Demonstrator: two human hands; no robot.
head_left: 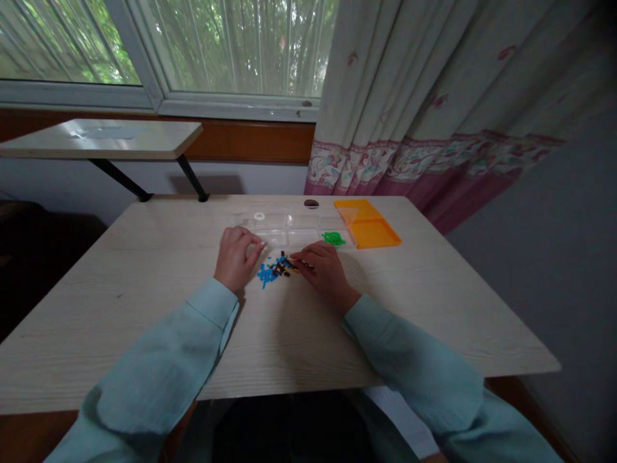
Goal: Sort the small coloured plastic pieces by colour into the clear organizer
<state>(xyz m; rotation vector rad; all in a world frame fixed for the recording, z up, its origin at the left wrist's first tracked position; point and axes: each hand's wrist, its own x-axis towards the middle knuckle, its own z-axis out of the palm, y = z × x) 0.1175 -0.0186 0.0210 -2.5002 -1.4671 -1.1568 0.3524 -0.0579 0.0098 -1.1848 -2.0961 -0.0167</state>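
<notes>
A pile of small plastic pieces, mostly blue (pixel 267 275) and dark brown (pixel 281 265) with a few yellow ones, lies on the table between my hands. My left hand (pixel 236 258) is left of the pile, at the near edge of a clear compartment box (pixel 303 236); thumb and forefinger pinch what looks like a small yellow piece (pixel 265 246). My right hand (pixel 324 265) rests over the pile's right side with fingers bent together; whatever they hold is hidden. Green pieces (pixel 333 238) fill one near-right compartment of the box.
An orange tray-like lid (pixel 369 224) lies right of the box, partly under its clear edge. A dark oval spot (pixel 311 204) is at the table's back edge. A raised shelf (pixel 159 141) stands at the back left. Curtains (pixel 385 141) hang behind the table (pixel 414 308).
</notes>
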